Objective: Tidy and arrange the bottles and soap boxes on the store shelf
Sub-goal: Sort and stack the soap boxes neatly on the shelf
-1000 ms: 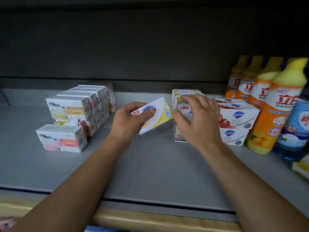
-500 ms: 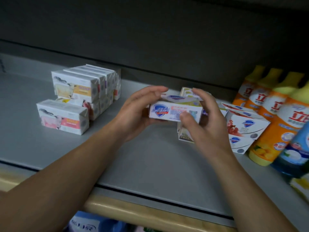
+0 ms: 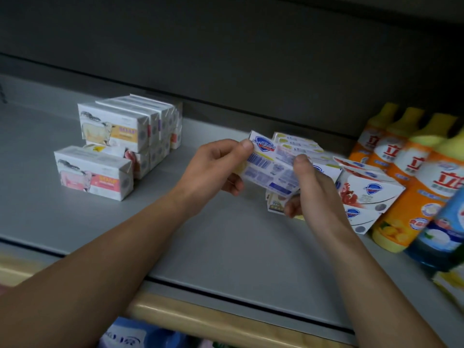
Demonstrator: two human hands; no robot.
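Above the grey shelf point(image 3: 226, 247), both hands hold one white soap box point(image 3: 271, 169), now turned so its barcode back faces the camera rather than its logo front as half a second ago. Left hand point(image 3: 213, 169) pinches its left end, thumb on top; right hand point(image 3: 311, 187) grips the right end. Right hand's fingers hide behind the box. Print is blurred. Orange bottles point(image 3: 411, 187) at the right stand partly cut off.
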